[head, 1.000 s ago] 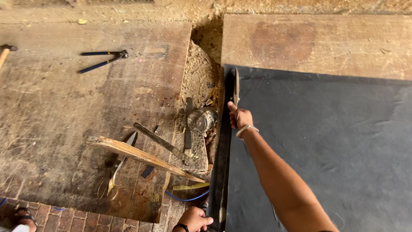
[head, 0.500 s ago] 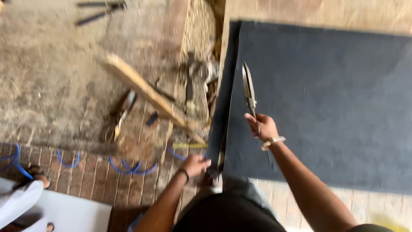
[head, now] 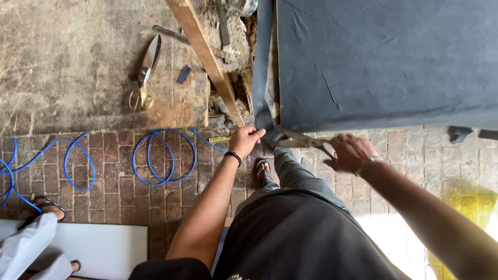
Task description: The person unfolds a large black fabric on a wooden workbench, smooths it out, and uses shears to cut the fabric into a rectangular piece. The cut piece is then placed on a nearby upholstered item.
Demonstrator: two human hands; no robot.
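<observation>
The person stands at the near edge of a large dark grey sheet (head: 384,62) that lies flat on a bench and fills the far right of the view. The left hand (head: 246,141) pinches the near left corner of that sheet, fingers curled tight on the edge where a cut strip (head: 263,67) of the same dark material runs away along the sheet's left side. The right hand (head: 350,152) is closed around the handles of metal shears (head: 301,140), whose blades point left towards the left hand and sit at the sheet's near edge, just beside the pinched corner.

A long wooden batten (head: 207,57) slants from the far side down to a spot just left of the left hand. Further left, on the worn wooden board (head: 67,62), lies a second pair of big shears (head: 146,70) with a small dark offcut (head: 183,75) near it. A blue hose (head: 161,155) loops over the brick floor (head: 119,192) on the near left. A sandalled foot (head: 263,171) of the person shows between the arms. At the near left corner, another person's white sleeve (head: 26,246) and sandalled foot (head: 49,207) rest by a white panel (head: 104,249).
</observation>
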